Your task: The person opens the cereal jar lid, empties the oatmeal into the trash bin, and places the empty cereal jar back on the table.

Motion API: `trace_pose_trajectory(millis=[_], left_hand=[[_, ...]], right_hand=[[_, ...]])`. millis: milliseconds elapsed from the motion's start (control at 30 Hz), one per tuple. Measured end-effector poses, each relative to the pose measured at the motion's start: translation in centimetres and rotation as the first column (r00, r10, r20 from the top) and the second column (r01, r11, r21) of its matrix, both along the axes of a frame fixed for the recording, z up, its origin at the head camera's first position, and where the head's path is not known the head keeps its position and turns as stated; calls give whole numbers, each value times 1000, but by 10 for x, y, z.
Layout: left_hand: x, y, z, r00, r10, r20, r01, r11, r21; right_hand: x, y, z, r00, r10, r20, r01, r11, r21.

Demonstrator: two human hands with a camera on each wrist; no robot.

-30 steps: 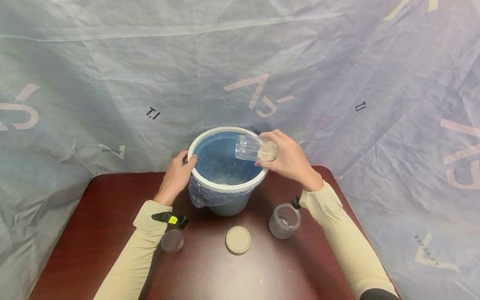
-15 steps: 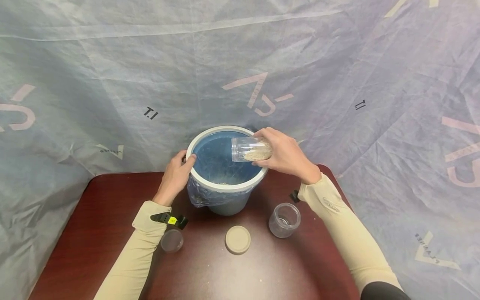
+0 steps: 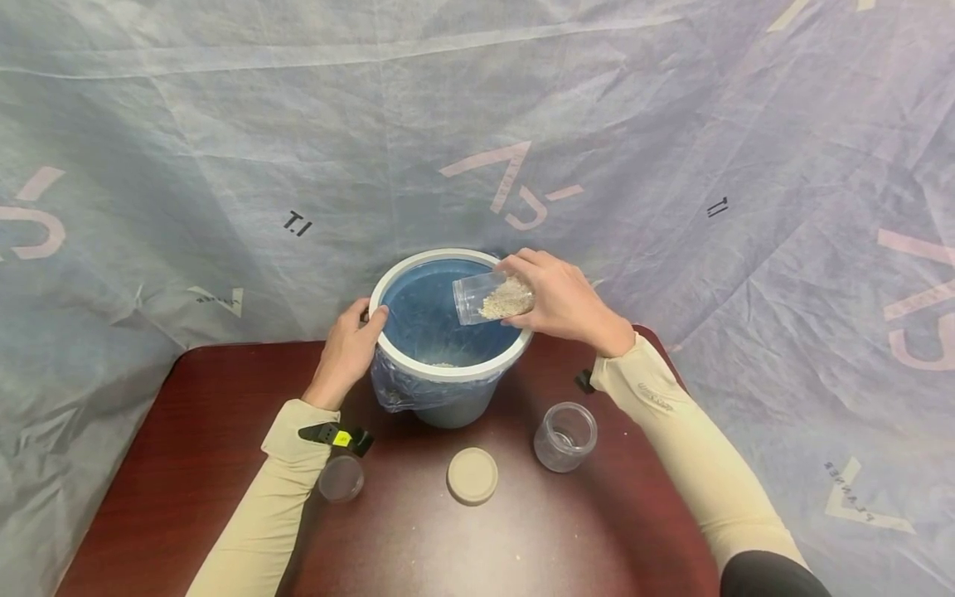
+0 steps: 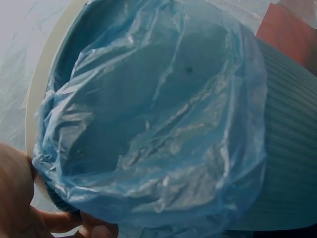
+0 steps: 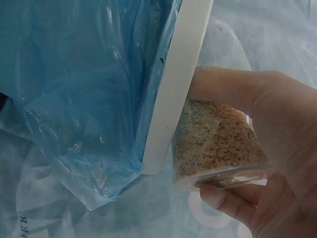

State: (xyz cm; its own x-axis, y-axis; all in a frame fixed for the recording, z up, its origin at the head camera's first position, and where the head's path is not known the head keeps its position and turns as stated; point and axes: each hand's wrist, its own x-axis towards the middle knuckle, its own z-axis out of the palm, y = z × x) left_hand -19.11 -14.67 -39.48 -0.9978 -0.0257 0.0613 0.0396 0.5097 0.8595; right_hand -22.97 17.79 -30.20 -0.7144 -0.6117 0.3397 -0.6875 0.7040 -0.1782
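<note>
My right hand (image 3: 559,300) grips a clear jar (image 3: 472,300) over the right side of the blue trash can (image 3: 448,405), its mouth tipped to the left. Pale dry flakes (image 5: 218,136) fill the jar's bottom end, seen close in the right wrist view. At the can's left side, my left hand (image 3: 345,352) holds the white rim (image 3: 395,358), thumb on top and fingers beneath. A blue plastic liner (image 4: 163,114) hangs over the can's outside. Some pale bits (image 3: 445,365) show low inside the can.
On the dark red table (image 3: 246,390) stand an open clear jar (image 3: 564,438) at right, a beige round lid (image 3: 472,475) at the middle and a clear round lid (image 3: 341,479) by the left forearm. Grey printed sheeting (image 3: 477,124) hangs behind. Small crumbs dot the table.
The right hand has shifted slightly left and tilted the jar's mouth further down. Flakes have slid along the jar from its bottom toward the mouth. The left hand keeps its hold.
</note>
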Motion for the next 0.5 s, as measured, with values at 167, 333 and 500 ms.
trace_pose_trajectory(millis=[167,333,500], left_hand=[[-1,1,0,1000,0,-6,0,1000,-2],[-1,0,0,1000,1,-5,-2,1000,-4],[-1,0,0,1000,1,-3,-1,1000,3]], right_hand=[[-1,-1,2,1000,1,-3,-1,1000,1],[-1,0,0,1000,0,1,0,1000,8],[-2,0,0,1000,6,-22,-5,999,48]])
